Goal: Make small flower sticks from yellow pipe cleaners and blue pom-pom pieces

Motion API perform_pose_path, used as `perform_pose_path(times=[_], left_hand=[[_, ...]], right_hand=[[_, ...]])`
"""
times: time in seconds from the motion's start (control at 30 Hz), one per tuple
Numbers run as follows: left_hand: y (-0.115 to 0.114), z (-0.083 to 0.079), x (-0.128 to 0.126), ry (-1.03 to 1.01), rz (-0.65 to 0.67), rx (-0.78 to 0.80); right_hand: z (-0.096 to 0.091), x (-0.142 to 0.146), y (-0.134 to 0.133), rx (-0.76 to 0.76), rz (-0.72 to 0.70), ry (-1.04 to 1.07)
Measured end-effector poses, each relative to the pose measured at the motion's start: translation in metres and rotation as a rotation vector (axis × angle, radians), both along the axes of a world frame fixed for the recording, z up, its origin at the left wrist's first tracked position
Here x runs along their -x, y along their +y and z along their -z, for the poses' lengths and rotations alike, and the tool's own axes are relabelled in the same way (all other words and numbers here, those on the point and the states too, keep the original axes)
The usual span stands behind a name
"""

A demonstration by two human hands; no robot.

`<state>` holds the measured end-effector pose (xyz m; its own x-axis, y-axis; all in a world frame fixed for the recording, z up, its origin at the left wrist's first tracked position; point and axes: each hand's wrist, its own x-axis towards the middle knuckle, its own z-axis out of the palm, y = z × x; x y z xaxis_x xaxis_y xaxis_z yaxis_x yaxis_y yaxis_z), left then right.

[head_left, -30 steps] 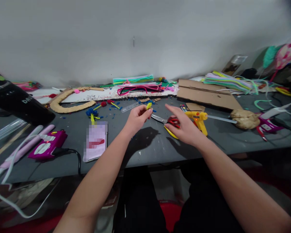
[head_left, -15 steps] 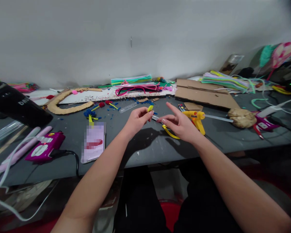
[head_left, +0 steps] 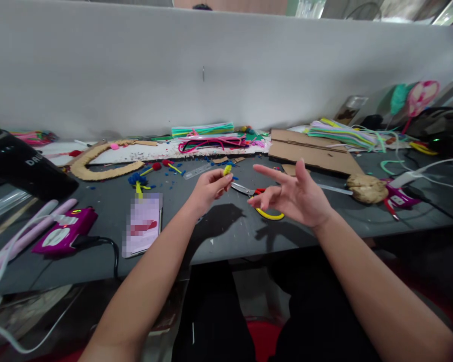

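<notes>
My left hand [head_left: 213, 190] pinches a small fuzzy yellow piece of pipe cleaner [head_left: 227, 170] between thumb and fingertips, above the middle of the desk. To its right, my right hand [head_left: 296, 195] is raised with the fingers spread and the palm turned up, holding nothing. Scissors [head_left: 269, 214] with yellow and red handles lie under and beside its fingers, blades towards my left hand. Just behind the left fingertips are a clear ruler [head_left: 197, 171] and blue scraps.
A phone [head_left: 143, 226] lies left of my left forearm, with a blue and yellow pipe-cleaner flower [head_left: 138, 181] behind it. Further left are a purple power box [head_left: 66, 231] and a black tumbler [head_left: 26, 163]. Cardboard [head_left: 313, 151] and pipe-cleaner bundles [head_left: 202, 129] line the back.
My right hand has turned palm up, opened wider and moved right, so more of the scissors shows and the yellow glue gun is covered. The left hand keeps its pinch. The view has tilted up.
</notes>
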<state>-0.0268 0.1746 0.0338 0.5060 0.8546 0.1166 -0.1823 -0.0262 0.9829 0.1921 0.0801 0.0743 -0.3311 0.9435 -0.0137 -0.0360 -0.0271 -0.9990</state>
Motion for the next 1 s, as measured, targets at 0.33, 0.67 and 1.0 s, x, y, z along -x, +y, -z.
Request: perform_pose_path(times=[0.33, 0.67, 1.0], left_hand=[[-0.010, -0.003, -0.003, -0.122, 0.088, -0.041], [-0.027, -0.006, -0.008, -0.038, 0.249, -0.096], [-0.029, -0.012, -0.012, -0.080, 0.212, 0.106]], right_hand=[[-0.004, 0.017, -0.020, -0.281, -0.309, -0.256], [0.007, 0.036, -0.030, -0.359, -0.342, -0.533], [0.017, 0.033, -0.021, 0.058, -0.569, 0.035]])
